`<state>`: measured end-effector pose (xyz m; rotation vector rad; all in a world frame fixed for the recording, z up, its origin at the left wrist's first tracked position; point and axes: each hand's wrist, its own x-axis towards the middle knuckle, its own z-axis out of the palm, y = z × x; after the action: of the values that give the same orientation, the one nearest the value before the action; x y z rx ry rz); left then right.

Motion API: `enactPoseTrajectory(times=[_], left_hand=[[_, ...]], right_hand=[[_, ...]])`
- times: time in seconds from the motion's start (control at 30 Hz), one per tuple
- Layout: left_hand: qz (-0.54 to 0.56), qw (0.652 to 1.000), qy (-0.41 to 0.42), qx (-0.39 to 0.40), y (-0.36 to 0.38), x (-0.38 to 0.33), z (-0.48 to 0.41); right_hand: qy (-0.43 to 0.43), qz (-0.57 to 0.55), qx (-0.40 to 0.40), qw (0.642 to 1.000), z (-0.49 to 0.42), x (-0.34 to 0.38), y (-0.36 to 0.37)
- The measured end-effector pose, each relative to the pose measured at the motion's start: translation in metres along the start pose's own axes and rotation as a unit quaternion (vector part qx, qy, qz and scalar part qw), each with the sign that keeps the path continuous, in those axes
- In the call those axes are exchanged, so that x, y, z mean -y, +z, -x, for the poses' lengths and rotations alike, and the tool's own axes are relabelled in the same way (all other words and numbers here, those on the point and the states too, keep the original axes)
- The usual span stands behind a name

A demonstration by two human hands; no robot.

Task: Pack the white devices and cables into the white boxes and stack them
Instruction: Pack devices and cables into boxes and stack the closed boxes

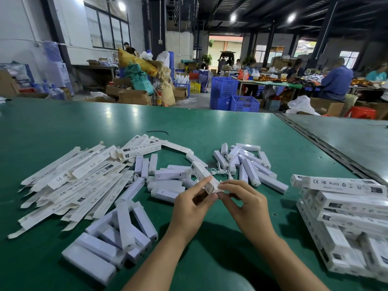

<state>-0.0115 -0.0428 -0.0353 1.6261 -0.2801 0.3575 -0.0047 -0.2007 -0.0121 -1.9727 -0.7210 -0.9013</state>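
Over the green table (210,127), left hand (192,203) and right hand (244,201) pinch the near end of a long white box (202,175) (long axis pointing away, slightly leftward).

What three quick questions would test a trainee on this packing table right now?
1. True or false: the left hand and right hand both hold one white box.
2. The stack of packed boxes sits: A) left of the hands, B) right of the hands, C) at the far edge.
3. Fill in: the flat unfolded boxes lie to the person's ____.
Key: 1 true; 2 B; 3 left.
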Motion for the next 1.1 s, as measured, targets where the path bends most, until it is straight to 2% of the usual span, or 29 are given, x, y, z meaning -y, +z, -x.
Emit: enactPoseTrajectory(times=[0.33,0.53,0.7,0.9,1.0,1.1], left_hand=[[-0.019,1.000,-0.001,0.005,-0.001,0.000,0.000],[-0.014,1.000,-0.012,0.017,-0.001,0.001,0.000],[-0.007,1.000,-0.012,0.024,0.001,0.001,0.000],[0.002,0.999,-0.011,0.036,0.001,-0.006,0.001],[0.111,0.993,-0.031,0.006,0.003,-0.017,-0.001],[0.299,0.951,-0.081,0.014,-0.003,-0.023,-0.004]], right_hand=[[-0.004,-0.002,-0.005,1.000,0.001,-0.002,0.002],[0.045,-0.051,0.010,0.998,0.001,0.000,0.001],[0.158,-0.137,0.014,0.978,0.003,0.000,0.003],[0.155,-0.147,0.002,0.977,0.002,0.003,0.003],[0.135,-0.122,0.032,0.983,0.002,0.003,0.002],[0.168,-0.031,0.064,0.983,-0.001,-0.005,-0.002]])
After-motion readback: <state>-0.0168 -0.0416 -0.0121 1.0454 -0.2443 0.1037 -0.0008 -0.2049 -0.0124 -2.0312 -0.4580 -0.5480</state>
